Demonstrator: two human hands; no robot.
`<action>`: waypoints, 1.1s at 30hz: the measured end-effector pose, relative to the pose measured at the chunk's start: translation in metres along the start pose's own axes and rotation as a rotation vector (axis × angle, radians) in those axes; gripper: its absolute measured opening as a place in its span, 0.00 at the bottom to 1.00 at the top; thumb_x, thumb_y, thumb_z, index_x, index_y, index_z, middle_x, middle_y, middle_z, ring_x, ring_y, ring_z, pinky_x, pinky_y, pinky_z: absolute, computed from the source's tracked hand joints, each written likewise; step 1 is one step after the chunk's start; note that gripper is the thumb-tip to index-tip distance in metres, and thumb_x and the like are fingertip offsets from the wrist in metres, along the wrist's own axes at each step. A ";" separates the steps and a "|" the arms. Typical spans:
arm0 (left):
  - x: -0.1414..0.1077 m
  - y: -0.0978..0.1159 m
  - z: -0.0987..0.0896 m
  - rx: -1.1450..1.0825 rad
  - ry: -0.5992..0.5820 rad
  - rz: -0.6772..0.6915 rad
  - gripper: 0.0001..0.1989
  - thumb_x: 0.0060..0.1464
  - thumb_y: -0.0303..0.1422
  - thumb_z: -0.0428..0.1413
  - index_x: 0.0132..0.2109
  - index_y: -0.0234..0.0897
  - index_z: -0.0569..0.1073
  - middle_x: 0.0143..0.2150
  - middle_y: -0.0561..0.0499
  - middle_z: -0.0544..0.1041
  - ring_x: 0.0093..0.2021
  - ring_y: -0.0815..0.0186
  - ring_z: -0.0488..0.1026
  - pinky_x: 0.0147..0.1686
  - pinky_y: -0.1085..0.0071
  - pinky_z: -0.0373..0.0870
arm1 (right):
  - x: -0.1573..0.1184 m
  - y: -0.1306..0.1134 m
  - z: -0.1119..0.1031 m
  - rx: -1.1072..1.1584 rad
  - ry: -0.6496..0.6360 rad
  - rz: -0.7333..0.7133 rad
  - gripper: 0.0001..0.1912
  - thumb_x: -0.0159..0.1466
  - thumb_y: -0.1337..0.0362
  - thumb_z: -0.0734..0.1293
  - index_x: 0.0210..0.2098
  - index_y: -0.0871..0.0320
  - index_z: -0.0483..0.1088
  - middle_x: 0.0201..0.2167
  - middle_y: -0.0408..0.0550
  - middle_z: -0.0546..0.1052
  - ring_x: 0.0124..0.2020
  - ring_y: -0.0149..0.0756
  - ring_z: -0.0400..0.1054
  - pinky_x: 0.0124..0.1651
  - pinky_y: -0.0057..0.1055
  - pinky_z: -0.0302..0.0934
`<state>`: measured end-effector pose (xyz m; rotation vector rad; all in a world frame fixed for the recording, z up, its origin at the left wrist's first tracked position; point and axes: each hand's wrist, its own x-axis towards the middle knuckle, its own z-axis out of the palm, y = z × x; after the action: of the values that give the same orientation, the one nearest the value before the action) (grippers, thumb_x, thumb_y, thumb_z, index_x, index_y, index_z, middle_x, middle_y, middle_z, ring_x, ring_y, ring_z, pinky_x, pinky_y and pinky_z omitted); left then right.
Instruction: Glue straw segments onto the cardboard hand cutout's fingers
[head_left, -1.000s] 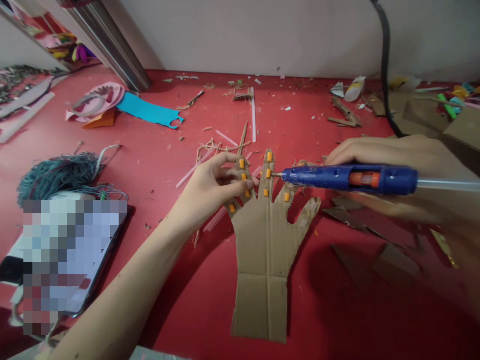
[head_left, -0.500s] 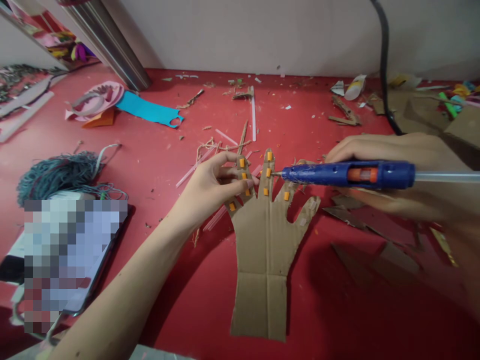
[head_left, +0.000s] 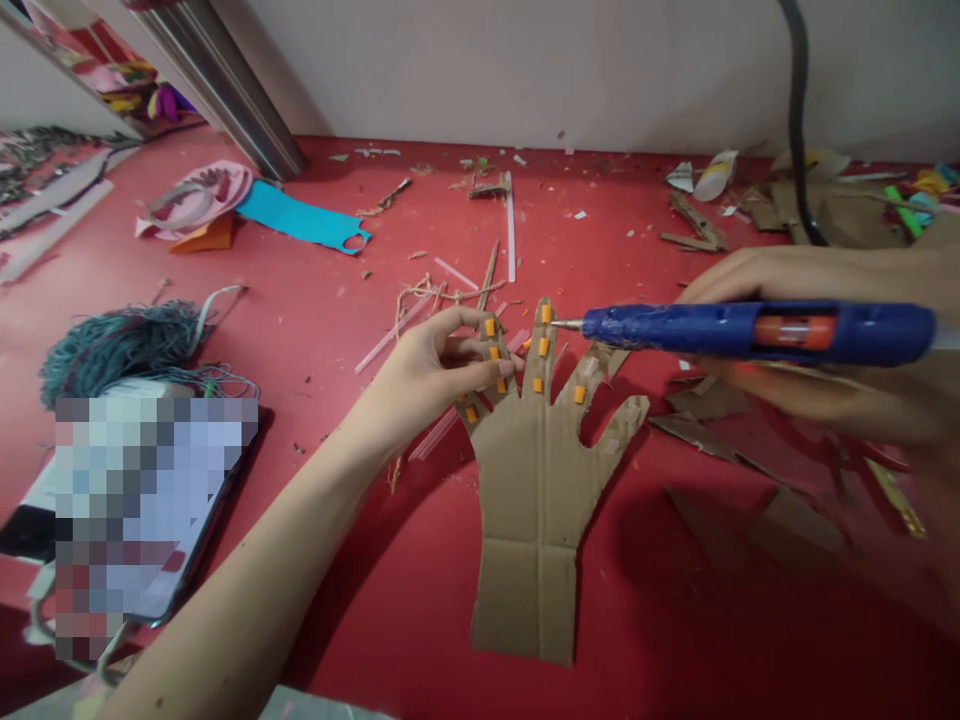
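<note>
Broadly, a red bench (head_left: 405, 620) scattered with scraps fills the view, and a pale wall (head_left: 487, 70) rises behind it. At the middle, a hand-shaped cardboard cutout (head_left: 525, 500) points its fingers away from the viewer, wrist end near. To its right, the person's right hand (head_left: 795, 275) grips a blue hot-glue gun (head_left: 675, 330) that lies level across the view, nose pointing left. The left hand (head_left: 416, 375) pinches the cutout's second finger from the left, thumb on the front and other fingers behind. At left on the bench sits a tangled bundle of teal cord (head_left: 120, 350); beyond it lies a bright blue strip (head_left: 300, 215). Thin, pale pink straws (head_left: 511, 230) lie past the cutout. Smallest are the short orange pieces (head_left: 547, 313) on four cardboard fingers; the gun's metal nozzle (head_left: 568, 325) is right beside the top one on the middle finger, though whether they touch cannot be told.
</note>
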<state>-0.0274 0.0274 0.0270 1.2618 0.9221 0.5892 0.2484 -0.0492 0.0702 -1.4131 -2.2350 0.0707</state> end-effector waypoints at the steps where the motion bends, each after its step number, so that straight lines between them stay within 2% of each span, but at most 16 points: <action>1: 0.001 0.000 -0.001 -0.019 -0.013 -0.011 0.14 0.50 0.26 0.64 0.44 0.37 0.70 0.35 0.52 0.82 0.35 0.64 0.80 0.31 0.72 0.75 | 0.000 -0.001 -0.001 -0.005 0.016 0.010 0.05 0.67 0.58 0.62 0.38 0.48 0.69 0.33 0.42 0.77 0.30 0.33 0.70 0.32 0.35 0.58; 4: 0.002 -0.002 -0.002 -0.101 -0.062 -0.028 0.15 0.50 0.23 0.61 0.45 0.37 0.70 0.35 0.52 0.81 0.32 0.66 0.79 0.31 0.72 0.75 | 0.001 -0.005 -0.004 0.002 0.061 0.024 0.04 0.67 0.59 0.63 0.37 0.49 0.70 0.34 0.42 0.77 0.32 0.33 0.71 0.34 0.36 0.60; 8: 0.002 -0.003 -0.003 -0.173 -0.097 -0.032 0.15 0.51 0.21 0.58 0.46 0.37 0.70 0.36 0.52 0.80 0.31 0.68 0.78 0.34 0.70 0.76 | 0.001 -0.009 -0.004 0.032 0.056 0.074 0.05 0.67 0.58 0.64 0.36 0.49 0.70 0.33 0.43 0.77 0.32 0.36 0.71 0.34 0.38 0.61; 13: 0.002 -0.004 -0.004 -0.172 -0.105 -0.032 0.12 0.52 0.23 0.61 0.45 0.35 0.73 0.38 0.51 0.79 0.34 0.68 0.78 0.36 0.71 0.75 | 0.000 -0.008 -0.004 0.065 0.060 0.033 0.15 0.70 0.46 0.61 0.37 0.47 0.70 0.35 0.42 0.78 0.31 0.33 0.71 0.33 0.37 0.61; 16: 0.002 -0.005 -0.004 -0.182 -0.112 -0.041 0.13 0.51 0.22 0.61 0.45 0.35 0.74 0.37 0.51 0.78 0.36 0.67 0.78 0.38 0.71 0.76 | -0.001 -0.007 -0.005 0.131 -0.007 0.001 0.19 0.70 0.42 0.59 0.38 0.46 0.70 0.36 0.41 0.78 0.31 0.33 0.71 0.33 0.36 0.61; 19: 0.001 -0.005 -0.004 -0.199 -0.107 -0.048 0.14 0.50 0.20 0.62 0.44 0.35 0.75 0.38 0.52 0.78 0.37 0.68 0.78 0.38 0.73 0.76 | -0.001 -0.006 -0.007 0.180 -0.057 -0.031 0.16 0.71 0.44 0.59 0.40 0.46 0.70 0.37 0.42 0.77 0.34 0.35 0.72 0.34 0.37 0.63; 23: 0.001 -0.003 -0.003 -0.216 -0.103 -0.060 0.14 0.49 0.21 0.63 0.43 0.36 0.75 0.39 0.51 0.79 0.38 0.67 0.79 0.38 0.73 0.76 | -0.001 -0.006 -0.011 0.205 -0.023 0.010 0.15 0.71 0.45 0.59 0.40 0.46 0.70 0.38 0.44 0.77 0.36 0.37 0.73 0.36 0.38 0.63; 28: 0.003 -0.005 -0.005 -0.202 -0.105 -0.043 0.15 0.48 0.23 0.66 0.44 0.37 0.74 0.35 0.54 0.78 0.34 0.69 0.78 0.37 0.73 0.76 | -0.002 -0.007 -0.011 0.136 -0.113 -0.084 0.14 0.70 0.44 0.59 0.42 0.43 0.70 0.39 0.43 0.79 0.36 0.37 0.75 0.34 0.37 0.66; 33: 0.003 -0.007 -0.005 -0.168 -0.086 -0.009 0.16 0.51 0.24 0.64 0.47 0.38 0.74 0.34 0.54 0.78 0.36 0.68 0.78 0.37 0.73 0.76 | -0.003 -0.008 -0.003 0.079 -0.150 -0.084 0.11 0.72 0.55 0.56 0.42 0.44 0.70 0.40 0.40 0.80 0.38 0.34 0.76 0.34 0.33 0.65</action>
<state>-0.0307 0.0305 0.0197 1.1232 0.7901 0.5890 0.2447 -0.0564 0.0741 -1.3086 -2.3823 0.2413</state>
